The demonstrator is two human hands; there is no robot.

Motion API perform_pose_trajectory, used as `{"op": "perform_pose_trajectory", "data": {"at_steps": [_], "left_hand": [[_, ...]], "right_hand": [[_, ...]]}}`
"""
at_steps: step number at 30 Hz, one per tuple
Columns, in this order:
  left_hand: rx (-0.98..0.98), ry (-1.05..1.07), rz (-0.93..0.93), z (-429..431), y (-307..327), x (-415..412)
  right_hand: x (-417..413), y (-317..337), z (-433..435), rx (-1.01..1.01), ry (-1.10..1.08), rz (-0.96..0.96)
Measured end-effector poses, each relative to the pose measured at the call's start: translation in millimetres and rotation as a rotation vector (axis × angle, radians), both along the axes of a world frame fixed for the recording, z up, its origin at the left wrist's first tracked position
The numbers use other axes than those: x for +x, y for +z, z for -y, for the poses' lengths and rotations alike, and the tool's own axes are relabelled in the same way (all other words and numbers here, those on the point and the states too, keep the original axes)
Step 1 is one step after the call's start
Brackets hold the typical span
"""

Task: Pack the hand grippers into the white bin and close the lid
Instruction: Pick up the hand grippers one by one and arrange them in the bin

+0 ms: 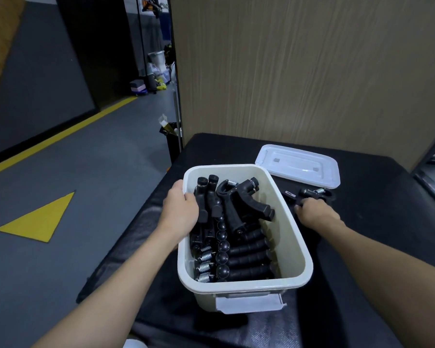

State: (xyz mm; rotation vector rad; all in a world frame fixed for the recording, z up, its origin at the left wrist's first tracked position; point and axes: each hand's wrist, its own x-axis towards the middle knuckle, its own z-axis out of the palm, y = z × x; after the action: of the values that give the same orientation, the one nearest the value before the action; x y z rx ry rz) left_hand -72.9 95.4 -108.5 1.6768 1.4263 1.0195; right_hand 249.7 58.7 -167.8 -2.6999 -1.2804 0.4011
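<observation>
Care: with right hand [315, 214] fingers [298, 208] curled round black sprung hand gripper [314, 192], lift, lay flat in white plastic bin [294, 238] left of fingers; left hand [180, 209] fingers hidden, cannot tell.

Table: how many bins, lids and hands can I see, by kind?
White bin: 1
White lid: 1
Hands: 2, left hand, right hand gripping a hand gripper
Total: 4

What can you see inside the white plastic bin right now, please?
Black hand grippers with silver coil springs fill the white plastic bin, one lying on top. The left hand holds some at the left rim. The floor beneath is covered.
</observation>
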Motion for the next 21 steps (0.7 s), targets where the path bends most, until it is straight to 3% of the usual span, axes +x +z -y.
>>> {"op": "perform_pose_trajectory", "data": {"at_steps": [6, 9, 14, 18, 21], "left_hand": [[-0.021, -0.013, -0.012, 1.9, 1.5, -1.5], [-0.033, -0.02, -0.015, 3.8, 3.9, -1.7], [-0.056, -0.016, -0.035, 8.3, 8.5, -1.7], [-0.077, -0.008, -0.038, 10.7, 12.5, -2.2], [-0.07, 0.019, -0.02, 12.8, 13.0, -2.1]], "right_hand": [[-5.1, -0.5, 19.6, 0.143, -0.143, -0.046], [-9.8, 7.4, 36.1, 0.309, -0.236, -0.13], [-25.7, 52.3, 68.1, 0.751, -0.492, -0.568], [-61.7, 111.7, 103.3, 0.968, -0.273, -0.734], [-102.1, 152.2, 126.2, 0.986, -0.08, -0.928]]}}
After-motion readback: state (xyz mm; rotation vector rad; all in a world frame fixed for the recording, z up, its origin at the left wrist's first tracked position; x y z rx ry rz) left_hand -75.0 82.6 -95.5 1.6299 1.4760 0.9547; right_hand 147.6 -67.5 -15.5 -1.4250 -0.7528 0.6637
